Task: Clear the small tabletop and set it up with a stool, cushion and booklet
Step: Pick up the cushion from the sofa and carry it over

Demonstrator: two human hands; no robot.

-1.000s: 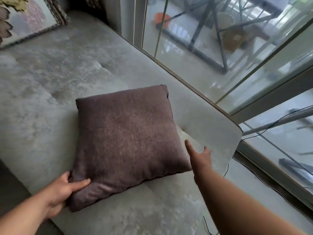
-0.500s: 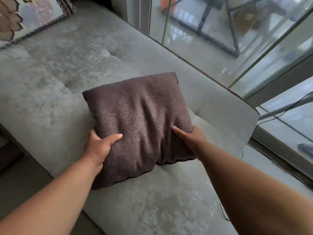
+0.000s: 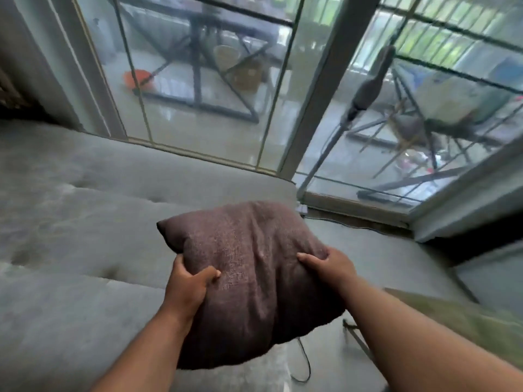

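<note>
At far left lies the grey tufted sofa (image 3: 73, 250), its seat spreading under the scene. The left hand (image 3: 188, 281) grips the left edge of the brown cushion (image 3: 249, 273) — thumb (image 3: 208, 274) pressed across the top face, the other fingers curled out of sight beneath. The cushion is held up between the 2 hands, tilted, its far corner over the sofa's end and its near corner hanging low. The right hand (image 3: 329, 264) clamps the right edge the same way, thumb on top and denting the fabric, the rest of its fingers hidden behind. Beyond stands a glass door (image 3: 198, 89) — through it, a balcony with metal frames. A black cable (image 3: 304, 360) trails on the floor below the cushion.
</note>
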